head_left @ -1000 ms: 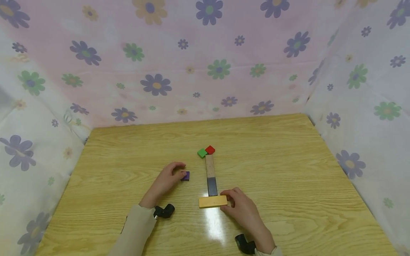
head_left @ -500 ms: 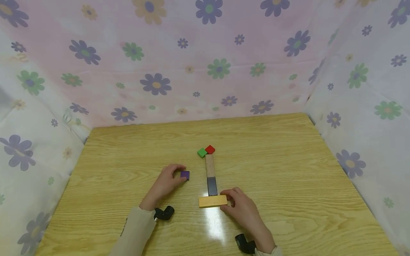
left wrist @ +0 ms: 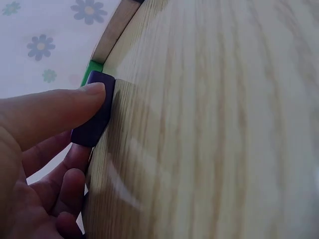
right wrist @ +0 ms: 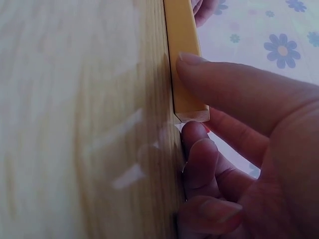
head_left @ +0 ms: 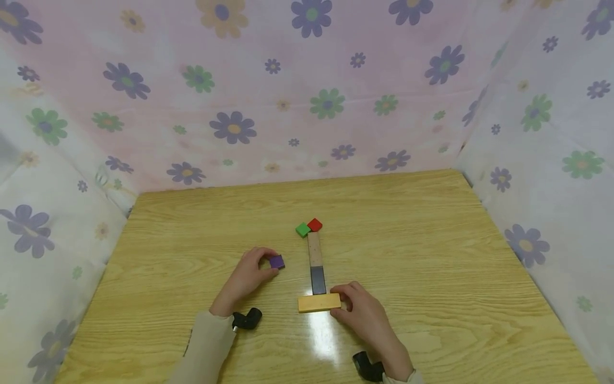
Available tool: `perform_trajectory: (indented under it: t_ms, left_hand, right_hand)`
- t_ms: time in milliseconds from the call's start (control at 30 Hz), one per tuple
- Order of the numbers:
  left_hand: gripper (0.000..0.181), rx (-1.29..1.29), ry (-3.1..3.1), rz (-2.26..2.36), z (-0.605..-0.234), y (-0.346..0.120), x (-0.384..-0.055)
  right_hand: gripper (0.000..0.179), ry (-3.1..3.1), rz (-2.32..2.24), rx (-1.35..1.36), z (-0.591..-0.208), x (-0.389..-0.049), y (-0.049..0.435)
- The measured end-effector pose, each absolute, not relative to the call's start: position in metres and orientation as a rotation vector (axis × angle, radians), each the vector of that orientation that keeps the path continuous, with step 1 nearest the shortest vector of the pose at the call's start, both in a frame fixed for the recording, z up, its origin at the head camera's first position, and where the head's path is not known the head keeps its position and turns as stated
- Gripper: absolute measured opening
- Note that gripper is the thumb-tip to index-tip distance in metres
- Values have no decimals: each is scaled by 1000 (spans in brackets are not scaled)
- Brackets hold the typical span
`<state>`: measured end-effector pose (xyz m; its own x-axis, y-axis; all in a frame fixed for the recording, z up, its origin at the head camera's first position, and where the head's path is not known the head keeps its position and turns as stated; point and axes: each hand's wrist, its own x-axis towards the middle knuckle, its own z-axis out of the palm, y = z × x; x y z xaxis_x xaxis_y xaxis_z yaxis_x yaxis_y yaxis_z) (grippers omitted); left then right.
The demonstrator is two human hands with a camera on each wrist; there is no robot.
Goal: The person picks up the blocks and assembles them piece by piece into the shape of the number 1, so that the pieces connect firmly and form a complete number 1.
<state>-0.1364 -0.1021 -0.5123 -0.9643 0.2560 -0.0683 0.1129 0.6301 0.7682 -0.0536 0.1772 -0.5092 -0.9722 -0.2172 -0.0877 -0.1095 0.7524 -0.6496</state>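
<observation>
Between thumb and fingers, my left hand (head_left: 249, 272) pinches a small purple block (head_left: 277, 262) at the table's middle left. In the left wrist view the thumb lies on the near face of the purple block (left wrist: 95, 112). My right hand (head_left: 362, 309) grips the right end of a yellow bar-shaped block (head_left: 318, 303), thumb in front and fingers behind. A black block (head_left: 318, 280) touches the back of the yellow one. Beyond it, in line, lies a tan speckled block (head_left: 314, 249). At its far end sit a green block (head_left: 303, 230) and a red block (head_left: 314, 225), both turned cornerwise.
The wooden table (head_left: 408, 224) carries all the blocks. Flower-patterned cloth (head_left: 283, 117) hangs behind it and along both sides. A black wrist mount (head_left: 248, 319) sticks out from the left wrist, another black mount (head_left: 368, 367) from the right.
My left hand's fingers have shifted on the purple block, the thumb going from its top to its near side. The block has turned slightly. The right hand and the yellow block stay put.
</observation>
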Motion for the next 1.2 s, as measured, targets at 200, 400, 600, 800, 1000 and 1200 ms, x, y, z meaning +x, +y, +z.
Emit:
perform_trajectory:
  t_ms: [200, 400, 600, 800, 1000, 1200]
  left_hand:
    - [32, 272, 2724, 1237, -510, -95, -137]
    - [32, 219, 2788, 1166, -510, -89, -136]
    - [33, 136, 2827, 1107, -512, -81, -137]
    - [33, 42, 2854, 1094, -511, -77, -135]
    - [34, 10, 2875, 1057, -512, -73, -140]
    - [35, 0, 2871, 1051, -510, -68, -146]
  right_hand:
    - [35, 2792, -1025, -268, -508, -54, 177]
    - [36, 2800, -998, -259, -509, -54, 178]
    - [35, 2795, -1013, -256, -509, -55, 178]
    - [35, 2784, -1027, -271, -508, -56, 175]
    - [35, 2777, -1017, -269, -508, -56, 175]
    - [36, 2780, -1019, -258, -508, -55, 176]
